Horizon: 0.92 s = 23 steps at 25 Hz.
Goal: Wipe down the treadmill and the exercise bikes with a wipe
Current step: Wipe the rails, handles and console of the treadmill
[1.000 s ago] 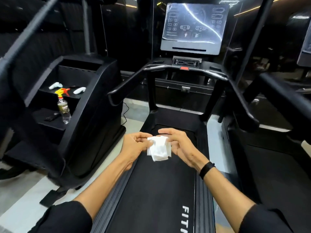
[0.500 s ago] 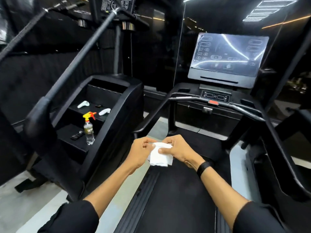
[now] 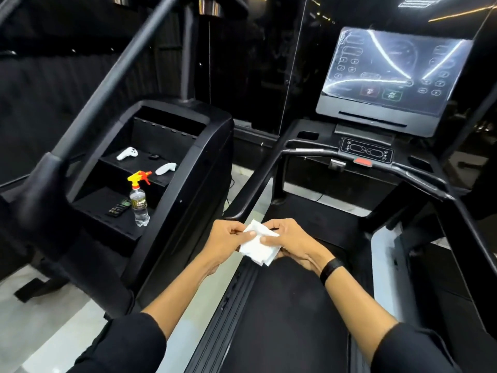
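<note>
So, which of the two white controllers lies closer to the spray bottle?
The right white controller, just behind the spray bottle; the left white controller lies farther back.

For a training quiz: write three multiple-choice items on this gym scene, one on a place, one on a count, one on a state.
1. Where does the spray bottle stand?
A. on the lower step of the stair machine
B. on the treadmill belt
C. on the floor

2. How many white controllers lie on the step above?
A. one
B. two
C. four

3. How is the wipe held?
A. by both hands
B. by the right hand only
C. it lies on the belt

Key: 1 A, it stands beside a phone; 2 B, one and another; 3 A, left hand and right hand pinch it.
</note>
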Each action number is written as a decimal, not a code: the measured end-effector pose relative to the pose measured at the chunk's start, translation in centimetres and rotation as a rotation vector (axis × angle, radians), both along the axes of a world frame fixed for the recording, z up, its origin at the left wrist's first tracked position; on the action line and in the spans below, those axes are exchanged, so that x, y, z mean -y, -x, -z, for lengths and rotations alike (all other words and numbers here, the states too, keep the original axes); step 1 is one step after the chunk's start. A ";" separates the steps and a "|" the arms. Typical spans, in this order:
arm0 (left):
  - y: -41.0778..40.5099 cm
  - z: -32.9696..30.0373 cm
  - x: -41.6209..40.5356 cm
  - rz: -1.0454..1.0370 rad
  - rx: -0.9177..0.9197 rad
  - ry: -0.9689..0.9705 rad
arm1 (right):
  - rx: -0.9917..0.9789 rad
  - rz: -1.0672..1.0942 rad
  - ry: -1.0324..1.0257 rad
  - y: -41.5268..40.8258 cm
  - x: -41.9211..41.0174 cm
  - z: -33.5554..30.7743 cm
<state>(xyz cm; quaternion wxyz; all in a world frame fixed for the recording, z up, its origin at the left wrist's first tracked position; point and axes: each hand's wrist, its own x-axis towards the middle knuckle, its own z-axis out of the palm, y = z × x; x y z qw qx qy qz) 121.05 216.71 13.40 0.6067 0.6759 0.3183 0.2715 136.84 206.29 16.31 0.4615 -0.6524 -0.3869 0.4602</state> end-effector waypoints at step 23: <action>-9.9 8.9 -15.0 -0.921 -0.016 0.220 | 0.202 -0.174 -0.105 -13.0 -24.3 6.0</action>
